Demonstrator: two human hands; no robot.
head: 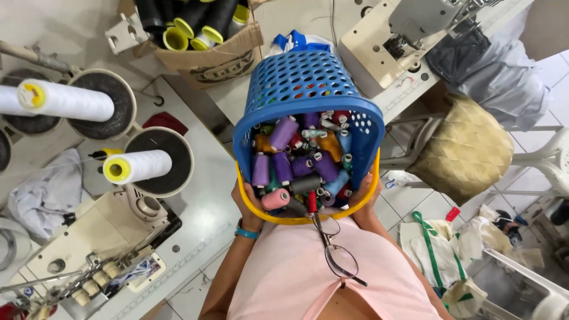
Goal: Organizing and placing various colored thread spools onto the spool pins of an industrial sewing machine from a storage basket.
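Basket point(305, 89) is the landmark here: a blue perforated plastic one with a yellow rim, tipped so its mouth faces the person's chest and its base points away toward the sewing machine point(409, 29) beyond it. Its long axis runs straight out from the body. Thread spools point(296, 163), purple, orange, pink, grey and teal, fill it to the mouth.

The left hand point(248, 208) is at the basket's near left rim, the right hand point(363, 198) at its near right rim. Each grip is curled closed around the yellow edge, fingers mostly hidden underneath, so both hands carry it about equally, held up in front of the chest rather than resting on the desk point(201, 207).

Left of the basket, two large white thread cones point(139, 166) lie on round stands. Beyond the basket's far left sits a cardboard box point(207, 56) of dark cones. Just below the basket mouth, glasses point(338, 252) hang from the pink shirt.
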